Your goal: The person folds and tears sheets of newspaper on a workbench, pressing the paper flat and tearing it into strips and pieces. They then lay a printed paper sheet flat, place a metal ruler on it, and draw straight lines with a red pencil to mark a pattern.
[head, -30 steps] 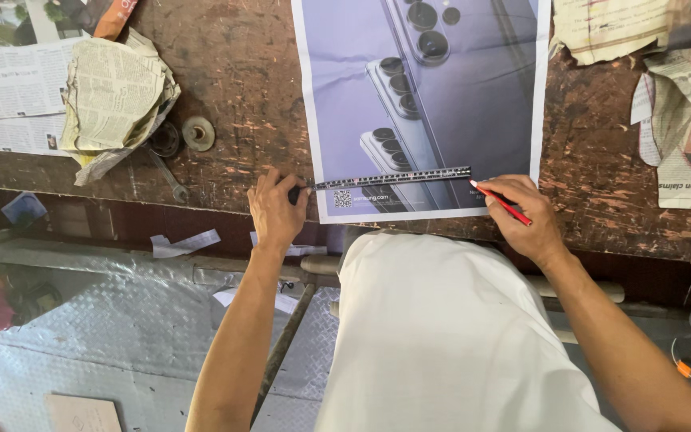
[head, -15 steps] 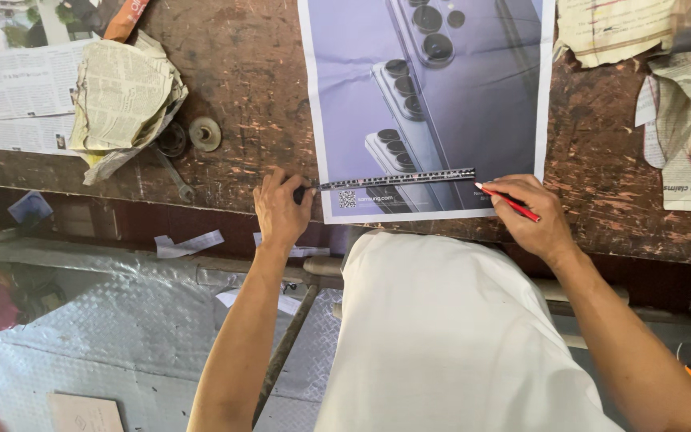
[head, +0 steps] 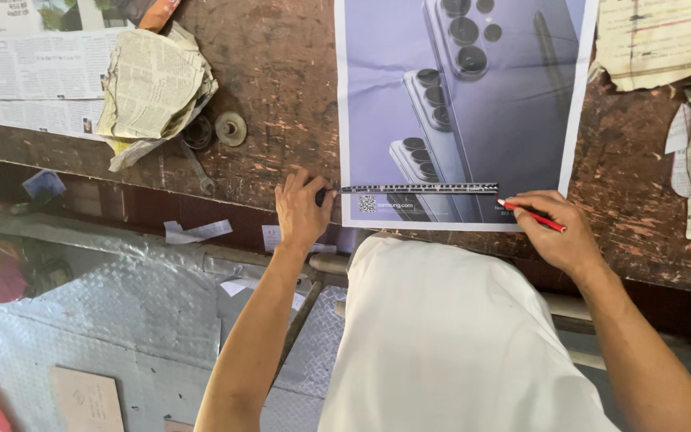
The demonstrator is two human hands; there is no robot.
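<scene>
A large purple-grey printed sheet (head: pixel 385 96) showing phones lies flat on the worn wooden bench (head: pixel 281 104). Across its lower part lies a dark metal ruler (head: pixel 417 189). My left hand (head: pixel 301 210) presses down on the ruler's left end at the sheet's left edge. My right hand (head: pixel 557 232) holds a red pencil (head: pixel 531 214) with its tip at the ruler's right end, on the sheet. My white shirt fills the lower middle of the view.
Crumpled newspaper (head: pixel 157 84) sits at the left, with a flat newspaper (head: pixel 33 72) behind it. A metal washer (head: pixel 230 128) and a wrench (head: pixel 197 170) lie near it. More torn paper (head: pixel 665 40) lies at the right. Below the bench is checkered metal flooring (head: pixel 121 320).
Both hands stay in place on the ruler and pencil. The view has shifted only slightly.
</scene>
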